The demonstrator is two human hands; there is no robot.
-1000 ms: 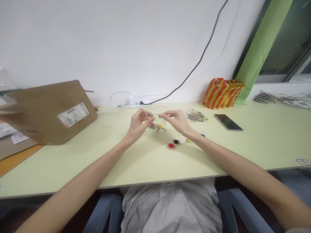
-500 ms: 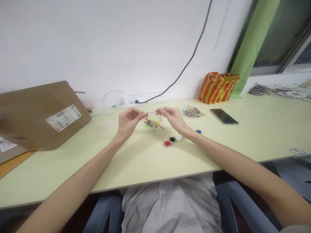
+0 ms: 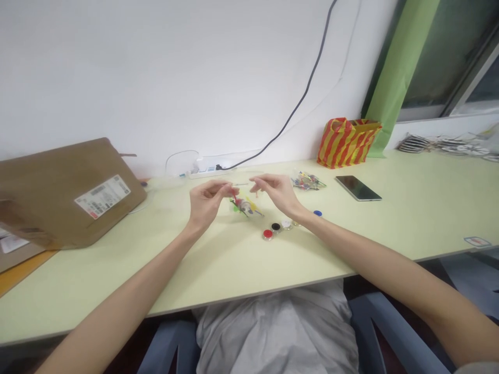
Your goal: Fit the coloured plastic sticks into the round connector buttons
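My left hand [image 3: 207, 197] and my right hand [image 3: 273, 190] are raised side by side over the pale green table [image 3: 218, 259], fingertips pinched. A thin pale strand [image 3: 240, 184] runs between the two pinches. Just below them lies a small heap of coloured pieces [image 3: 245, 205], red, yellow and green. Close to my right wrist sits a row of small round pots: a red pot [image 3: 267, 234], a black pot [image 3: 276, 227], a white pot [image 3: 286, 223]. A blue cap [image 3: 317, 213] lies just beyond the wrist.
A brown cardboard parcel [image 3: 70, 192] with a white label leans at the left. A white power strip [image 3: 212, 165] with a black cable sits by the wall. At the right lie a clear bag of coloured pieces [image 3: 307, 181], a phone [image 3: 357, 188] and a red-and-yellow striped bag [image 3: 346, 141].
My hands have stayed together, pinched on the strand, with only small finger shifts. The camera has swung a little, so the scene sits slightly lower and further left.
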